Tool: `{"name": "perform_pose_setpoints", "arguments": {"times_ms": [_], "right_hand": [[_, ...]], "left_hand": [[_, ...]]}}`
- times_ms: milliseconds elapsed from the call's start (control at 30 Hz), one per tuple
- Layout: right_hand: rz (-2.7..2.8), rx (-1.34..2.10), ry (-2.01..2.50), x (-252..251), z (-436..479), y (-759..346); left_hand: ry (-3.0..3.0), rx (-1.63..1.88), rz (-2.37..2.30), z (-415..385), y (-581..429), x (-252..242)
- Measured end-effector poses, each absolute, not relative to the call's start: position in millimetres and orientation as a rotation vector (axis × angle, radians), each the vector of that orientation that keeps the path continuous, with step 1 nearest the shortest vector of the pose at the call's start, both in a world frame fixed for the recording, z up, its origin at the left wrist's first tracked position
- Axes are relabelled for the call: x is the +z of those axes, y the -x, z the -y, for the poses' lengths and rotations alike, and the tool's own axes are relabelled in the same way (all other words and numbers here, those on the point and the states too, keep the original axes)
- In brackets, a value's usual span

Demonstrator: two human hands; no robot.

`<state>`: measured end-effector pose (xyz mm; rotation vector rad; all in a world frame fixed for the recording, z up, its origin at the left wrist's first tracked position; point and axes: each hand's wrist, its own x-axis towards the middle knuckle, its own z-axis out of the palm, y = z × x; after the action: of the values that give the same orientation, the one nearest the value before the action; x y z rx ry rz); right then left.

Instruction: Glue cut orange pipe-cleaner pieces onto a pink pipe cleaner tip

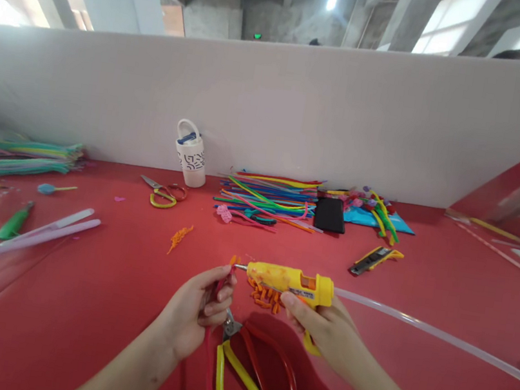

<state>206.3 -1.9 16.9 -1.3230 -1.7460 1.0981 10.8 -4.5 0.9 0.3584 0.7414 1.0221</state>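
The left hand [198,306] pinches a red pipe cleaner [208,363], the right hand [326,325] grips a glue gun [277,277] whose nozzle [241,266], slipping, may burn fingertips [223,273].

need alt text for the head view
A person's right hand holds a yellow plastic glue gun, its metal nozzle at the top of a slender red strip in the left hand. Metal scissors with yellow and red loop handles lie below.
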Motion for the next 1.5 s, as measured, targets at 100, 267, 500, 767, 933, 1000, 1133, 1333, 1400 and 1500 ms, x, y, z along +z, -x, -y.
{"name": "perform_pose_setpoints", "arguments": {"times_ms": [100,267,500,767,933,1000,1133,1333,1400,1500], "right_hand": [[1.742,1.106,1.347,17.9,2.1,-206.3],[1.761,1.141,1.328,19.8,3.1,-207.0],[1.763,1.247,1.13,16.8,5.1,-203.9],[1.725,1.023,1.653,-0.7,-19.4,-219.8],[1.876,0.814,1.837,-13.1,-39.8,-231.0],[1.93,0.648,1.926,-15.2,-43.6,-232.0],[2.068,0.316,2.035,-15.1,-44.4,-234.3],[2.243,-0.037,1.86,-6.0,-34.9,-231.6],[2.399,-0.045,1.62,-5.1,-27.6,-223.2],[2.64,-0.021,1.238,-10.4,-17.0,-207.7]], "left_hand": [[-0.356,1.026,-0.747,5.0,-10.9,0.8],[-0.358,1.037,-0.766,5.4,-11.9,1.5],[-0.477,1.159,-0.861,6.6,-14.0,2.6],[-0.469,1.162,-0.838,5.1,-11.0,0.3],[-0.491,1.122,-0.836,6.9,-13.5,-2.0],[-0.496,1.108,-0.837,8.4,-14.2,-2.1],[-0.516,1.09,-0.847,10.5,-15.6,-1.8],[-0.533,1.066,-0.876,11.5,-20.3,-2.0],[-0.545,1.057,-0.887,11.9,-21.9,-2.4],[-0.55,1.047,-0.893,12.6,-23.3,-3.4]]}}
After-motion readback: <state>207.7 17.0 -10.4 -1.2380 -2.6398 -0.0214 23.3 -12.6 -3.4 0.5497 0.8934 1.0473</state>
